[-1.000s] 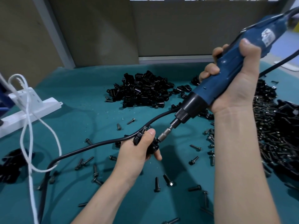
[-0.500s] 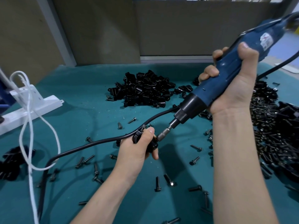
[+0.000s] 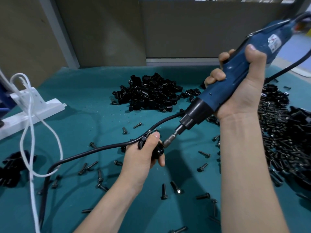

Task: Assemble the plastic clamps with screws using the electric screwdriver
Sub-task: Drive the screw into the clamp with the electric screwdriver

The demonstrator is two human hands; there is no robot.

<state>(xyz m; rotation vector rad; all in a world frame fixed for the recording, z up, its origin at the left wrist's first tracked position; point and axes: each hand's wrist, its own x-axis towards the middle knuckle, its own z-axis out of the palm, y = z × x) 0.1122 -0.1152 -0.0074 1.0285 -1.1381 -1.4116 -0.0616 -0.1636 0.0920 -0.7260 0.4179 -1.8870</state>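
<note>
While the left hand (image 3: 141, 155) curls around a black plastic clamp (image 3: 155, 151), thumb pressed on top and fingers wrapped underneath, a black cable (image 3: 94, 150) runs through that grip and off to the left across the teal mat (image 3: 94, 115). The right hand (image 3: 242, 91) holds the blue electric screwdriver (image 3: 235, 78) in a closed fist, thumb laid up along the barrel, with the tool tilted down and to the left. Its bit (image 3: 170, 140) meets the right side of the clamp, just beside the left thumb; whether a screw sits under the tip cannot be told.

Behind the hands a pile of black clamps (image 3: 148, 93) lies near the mat's far edge, where a grey wall rises. A dense heap of screws (image 3: 282, 140) fills the right side, close against the right forearm. Loose screws (image 3: 164, 190) are scattered over the near mat, with bare patches between them in front of and left of the left wrist. At the far left stands a white bracket (image 3: 33, 108) with a looped white cord (image 3: 28, 132) hanging in front of it, and a few more dark parts (image 3: 11, 167) lie by the left edge.
</note>
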